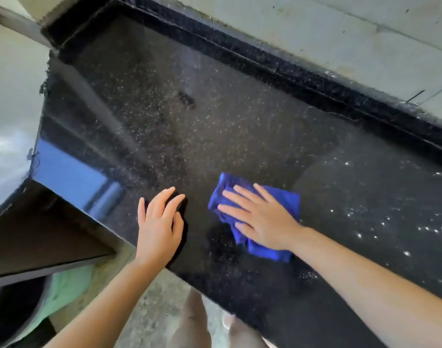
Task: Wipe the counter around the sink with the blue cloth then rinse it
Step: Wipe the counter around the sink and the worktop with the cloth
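Note:
The blue cloth [280, 199] lies crumpled on the black speckled counter [189, 126], near its front edge. My right hand [258, 217] presses flat on top of the cloth, fingers spread and pointing left. My left hand [159, 222] rests on the counter's front edge to the left of the cloth, fingers apart, holding nothing. No sink shows in this view.
A raised black backsplash strip [290, 71] runs along the counter's far side under a pale tiled wall [340, 33]. The counter ends at a corner on the left [36, 172]. Below are a concrete floor [152, 310] and a dark bin [13, 315] with something green.

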